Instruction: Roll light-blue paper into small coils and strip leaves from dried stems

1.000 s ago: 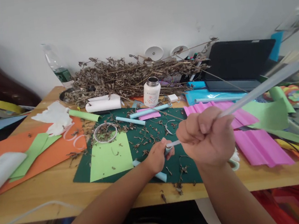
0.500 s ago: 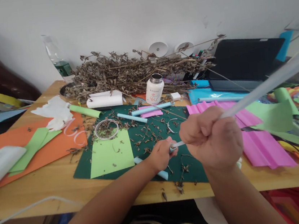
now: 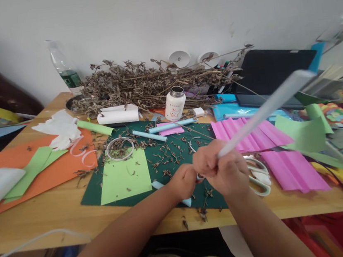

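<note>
My right hand (image 3: 223, 168) is closed in a fist round the lower part of a long pale blue paper tube (image 3: 266, 110), which slants up to the right over the pink pleated paper (image 3: 282, 152). Just left of it, my left hand (image 3: 186, 181) is closed on the tube's lower end, the two hands touching. Both hover over the dark green cutting mat (image 3: 163, 167), which is strewn with dried plant bits. A short blue paper roll (image 3: 158, 184) lies partly hidden under my left wrist.
Dried branches (image 3: 153, 85) pile at the back by a white bottle (image 3: 174, 103), a water bottle (image 3: 66, 72) and a black laptop (image 3: 274, 72). White scissors (image 3: 260, 176), a tape ring (image 3: 119, 148), green (image 3: 124, 178) and orange paper (image 3: 52, 172) lie around on the wooden table (image 3: 60, 217).
My right hand has moved down and left, closing up against my left hand. The tube's far end has swung left, so it now points more steeply upward. The scissors are now uncovered.
</note>
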`<state>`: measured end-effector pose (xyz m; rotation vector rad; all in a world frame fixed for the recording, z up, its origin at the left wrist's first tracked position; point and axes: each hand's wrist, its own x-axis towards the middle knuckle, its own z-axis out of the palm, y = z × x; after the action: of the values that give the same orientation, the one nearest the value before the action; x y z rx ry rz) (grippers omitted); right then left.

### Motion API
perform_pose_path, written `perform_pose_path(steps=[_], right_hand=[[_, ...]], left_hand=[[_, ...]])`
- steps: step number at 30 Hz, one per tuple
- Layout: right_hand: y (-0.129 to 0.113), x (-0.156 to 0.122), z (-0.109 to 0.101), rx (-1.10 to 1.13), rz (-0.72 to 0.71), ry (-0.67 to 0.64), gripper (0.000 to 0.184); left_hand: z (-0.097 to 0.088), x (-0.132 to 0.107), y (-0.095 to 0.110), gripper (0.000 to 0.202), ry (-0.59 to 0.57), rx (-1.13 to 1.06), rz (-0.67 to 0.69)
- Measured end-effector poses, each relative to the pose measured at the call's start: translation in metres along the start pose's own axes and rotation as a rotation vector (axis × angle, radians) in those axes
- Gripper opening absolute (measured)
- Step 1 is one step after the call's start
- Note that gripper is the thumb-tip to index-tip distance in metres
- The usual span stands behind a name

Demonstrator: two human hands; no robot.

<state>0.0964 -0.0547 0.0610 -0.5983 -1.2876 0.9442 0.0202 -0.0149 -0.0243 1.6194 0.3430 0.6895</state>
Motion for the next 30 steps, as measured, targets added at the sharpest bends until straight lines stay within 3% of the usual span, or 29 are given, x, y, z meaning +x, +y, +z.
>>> perform_pose_path(steps=[5, 11, 16, 21, 23, 26, 28, 30], right_hand=[[-0.017, 0.002, -0.005, 0.118, -0.119, 0.150, 0.039], [-0.009, 0.003, -0.002, 0.130, -0.078, 0.073, 0.041], [0.003, -0.002, 0.000, 0.116, -0.055, 0.082, 0.041], [-0.002, -0.003, -0.001, 0.095, -0.048, 0.089, 0.040], [-0.012, -0.001, -0.006, 0.084, -0.082, 0.133, 0.041], [-0.032, 0.001, -0.019, 0.014, -0.190, 0.311, 0.039], [-0.041, -0.004, -0.033, -0.103, -0.219, 0.409, 0.033], [-0.042, -0.015, -0.051, -0.269, -0.241, 0.428, 0.022]], left_hand=[[0.001, 0.002, 0.001, 0.042, 0.014, -0.102, -0.044], [0.000, 0.003, 0.000, 0.040, 0.011, -0.070, -0.042], [-0.003, 0.004, 0.001, 0.039, 0.041, -0.043, -0.042], [0.000, 0.003, 0.000, 0.042, 0.045, -0.067, -0.044], [0.000, 0.004, -0.001, 0.046, 0.057, -0.128, -0.071], [-0.008, 0.007, 0.004, 0.047, 0.121, -0.330, -0.170], [-0.021, 0.011, 0.012, 0.039, 0.165, -0.560, -0.258], [-0.034, 0.014, 0.020, 0.023, 0.236, -0.748, -0.314]])
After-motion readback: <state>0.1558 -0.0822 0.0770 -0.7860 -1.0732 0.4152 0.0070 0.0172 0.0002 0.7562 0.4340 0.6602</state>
